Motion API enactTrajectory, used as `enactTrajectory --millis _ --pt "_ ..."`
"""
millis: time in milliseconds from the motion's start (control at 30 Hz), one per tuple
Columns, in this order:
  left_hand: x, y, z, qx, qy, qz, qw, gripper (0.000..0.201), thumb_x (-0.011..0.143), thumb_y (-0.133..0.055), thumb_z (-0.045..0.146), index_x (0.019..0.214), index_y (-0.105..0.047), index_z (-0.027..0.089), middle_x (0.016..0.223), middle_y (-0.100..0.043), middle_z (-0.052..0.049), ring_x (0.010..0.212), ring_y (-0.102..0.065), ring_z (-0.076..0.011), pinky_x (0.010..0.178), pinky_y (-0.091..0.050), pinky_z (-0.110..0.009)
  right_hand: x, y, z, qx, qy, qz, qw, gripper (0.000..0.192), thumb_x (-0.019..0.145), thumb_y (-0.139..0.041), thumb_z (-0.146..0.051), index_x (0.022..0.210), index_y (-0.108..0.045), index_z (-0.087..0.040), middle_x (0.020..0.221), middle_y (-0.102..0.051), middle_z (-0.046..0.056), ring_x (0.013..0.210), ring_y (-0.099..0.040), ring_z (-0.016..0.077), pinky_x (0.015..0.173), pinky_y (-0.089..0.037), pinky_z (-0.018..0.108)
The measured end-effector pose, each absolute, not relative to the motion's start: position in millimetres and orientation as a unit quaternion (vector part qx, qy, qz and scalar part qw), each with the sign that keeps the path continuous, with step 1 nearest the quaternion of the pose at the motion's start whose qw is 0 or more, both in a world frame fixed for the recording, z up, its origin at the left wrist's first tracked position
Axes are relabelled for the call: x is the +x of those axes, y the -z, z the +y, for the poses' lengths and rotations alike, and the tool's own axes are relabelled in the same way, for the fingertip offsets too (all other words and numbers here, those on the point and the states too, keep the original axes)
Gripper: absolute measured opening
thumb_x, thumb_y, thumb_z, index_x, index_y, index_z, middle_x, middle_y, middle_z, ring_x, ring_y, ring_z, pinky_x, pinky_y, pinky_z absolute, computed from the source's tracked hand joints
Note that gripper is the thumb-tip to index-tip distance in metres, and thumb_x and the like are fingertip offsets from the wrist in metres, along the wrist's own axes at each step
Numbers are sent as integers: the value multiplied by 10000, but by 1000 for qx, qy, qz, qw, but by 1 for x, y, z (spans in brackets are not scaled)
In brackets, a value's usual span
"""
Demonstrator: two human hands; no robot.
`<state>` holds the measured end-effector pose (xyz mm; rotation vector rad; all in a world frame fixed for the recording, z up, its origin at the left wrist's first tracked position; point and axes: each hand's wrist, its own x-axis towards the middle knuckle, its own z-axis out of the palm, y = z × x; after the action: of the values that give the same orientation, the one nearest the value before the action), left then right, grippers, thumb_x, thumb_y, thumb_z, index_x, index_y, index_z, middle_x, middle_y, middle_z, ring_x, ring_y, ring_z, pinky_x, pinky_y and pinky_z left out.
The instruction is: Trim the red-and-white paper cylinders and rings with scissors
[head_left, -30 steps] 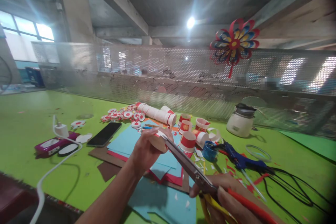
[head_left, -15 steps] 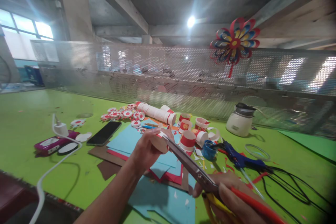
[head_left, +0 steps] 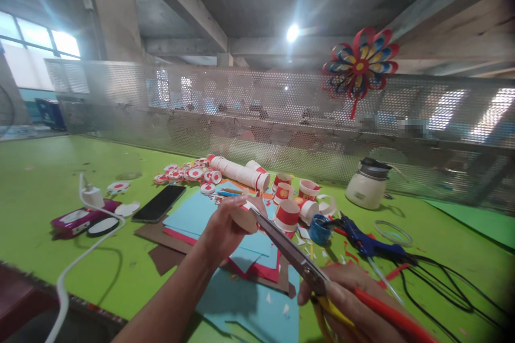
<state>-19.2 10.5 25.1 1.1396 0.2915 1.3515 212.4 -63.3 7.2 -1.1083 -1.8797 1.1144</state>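
Note:
My left hand [head_left: 223, 225] is closed round a pale paper cup piece [head_left: 244, 221], held up over the stacked coloured sheets. In my right hand [head_left: 354, 297] are large scissors [head_left: 284, 244] with red and yellow handles. Their long blades point up and left, and the tips meet the rim of the cup piece. My left fingers partly cover the piece, so I cannot tell how far it is cut. Just beyond the blades stand several red and white paper cups [head_left: 287, 215]. Beneath my hands lie light blue sheets [head_left: 189, 220] over red and brown ones.
A blue glue gun [head_left: 370, 246] with a black cord and a blue tape roll [head_left: 321, 230] lie right. Behind them stands a white jug [head_left: 367, 186]. Left are a phone [head_left: 159, 203] and a purple device [head_left: 82, 217] with a white cable. A perforated screen [head_left: 241, 112] borders the table.
The scissors' pivot and my right hand have shifted very slightly. My left hand and the cup piece stay practically where they were.

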Motion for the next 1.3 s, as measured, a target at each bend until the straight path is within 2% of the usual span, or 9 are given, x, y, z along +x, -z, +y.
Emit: enactTrajectory --millis 167,333,467,600,733,900,1000,1167,1300 --pt "-18 -26 12 442 -602 174 642 263 711 -542 350 607 -612 119 590 -555 -51 568 -495 -144 509 -335 -253 205 -17 -64 -426 -348 -768 328 393 870 -430 -527 847 -666 -213 682 -570 18 625 -518 135 515 -419 214" --pt "-16 -23 17 392 -608 255 641 213 697 -562 343 653 -560 134 598 -569 -39 536 -510 -136 457 -307 -232 196 -23 -56 -417 -278 -824 263 404 871 -412 -519 802 -632 -188 652 -550 11 584 -457 124 507 -347 224" --pt "-16 -22 20 380 -609 272 641 206 684 -574 337 672 -525 137 601 -565 -35 513 -520 -136 429 -289 -222 196 -18 -51 -423 -257 -831 253 395 875 -404 -508 807 -626 -188 603 -507 -7 538 -401 110 487 -307 221" --pt "-18 -22 22 377 -609 256 649 210 690 -571 335 671 -518 133 577 -558 -37 496 -504 -131 415 -280 -217 193 -22 -55 -415 -238 -833 278 391 866 -422 -503 777 -630 -184 572 -502 -14 520 -404 105 482 -311 218" --pt "-23 -23 25 363 -630 235 645 183 690 -569 311 670 -545 131 591 -587 -44 503 -497 -123 431 -314 -217 195 -31 -63 -393 -233 -840 293 364 837 -474 -506 767 -662 -203 585 -565 -1 522 -468 120 480 -363 215" --pt "-27 -24 23 404 -606 161 666 293 724 -515 355 601 -593 101 569 -561 -61 541 -496 -125 464 -341 -221 206 -25 -62 -387 -221 -852 275 253 778 -589 -464 833 -694 -240 651 -623 20 587 -539 155 512 -429 227" --pt "-27 -24 21 422 -599 131 668 319 754 -479 353 622 -615 96 602 -561 -64 546 -481 -120 469 -339 -225 207 -20 -56 -417 -211 -837 286 270 795 -570 -460 889 -688 -236 673 -627 23 610 -553 162 540 -439 244" --pt "-27 -23 21 445 -576 88 680 373 776 -439 378 615 -614 91 587 -523 -66 549 -474 -129 456 -309 -226 200 -24 -53 -403 -240 -816 338 301 852 -488 -438 994 -649 -227 633 -612 -3 543 -518 125 496 -399 220" --pt "-27 -24 21 438 -555 74 703 390 771 -443 412 617 -613 97 564 -504 -56 534 -456 -119 466 -323 -223 196 -27 -51 -392 -254 -817 340 273 864 -478 -407 942 -641 -203 676 -629 6 577 -531 127 528 -404 222"
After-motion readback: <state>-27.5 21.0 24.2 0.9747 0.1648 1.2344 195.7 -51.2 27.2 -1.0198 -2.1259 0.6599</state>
